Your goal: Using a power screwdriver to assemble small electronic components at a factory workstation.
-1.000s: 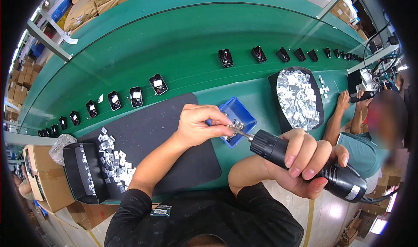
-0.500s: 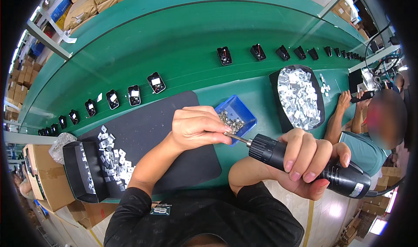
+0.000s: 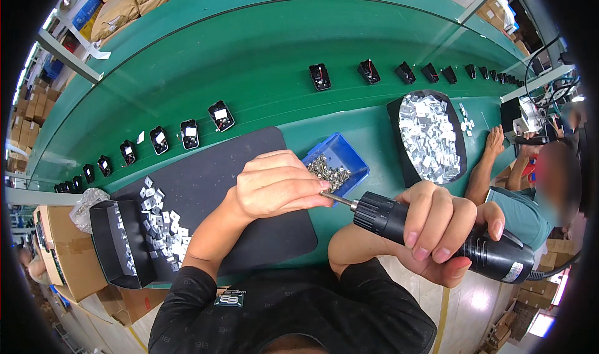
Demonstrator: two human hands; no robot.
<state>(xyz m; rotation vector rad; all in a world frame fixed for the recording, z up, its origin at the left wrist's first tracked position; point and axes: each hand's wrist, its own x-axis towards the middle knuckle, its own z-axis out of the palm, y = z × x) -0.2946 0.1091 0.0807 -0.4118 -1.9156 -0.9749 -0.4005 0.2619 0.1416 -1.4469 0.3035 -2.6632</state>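
Green counter [image 3: 377,126] filled the head view, black cases [image 3: 320,77] lined up beyond it. The right hand's [image 3: 440,226] grip held a black screwdriver [image 3: 380,218], its bit [image 3: 342,200] pointing left. Near the blue bin [image 3: 354,153] of metal parts [image 3: 331,173], the left hand's [image 3: 274,182] grip was narrow at the bit's tip; whether it pinched anything was unclear.

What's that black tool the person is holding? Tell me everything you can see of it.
It looks like a corded power screwdriver: a black, apparently plastic body with a ribbed collar, a slim metal bit, a pale label near the back and a dark cord. The right hand wraps its middle, hiding part of it. Held slanting, it points leftward, the bit's tip at the left hand's fingertips. Whether it's running, I can't tell.
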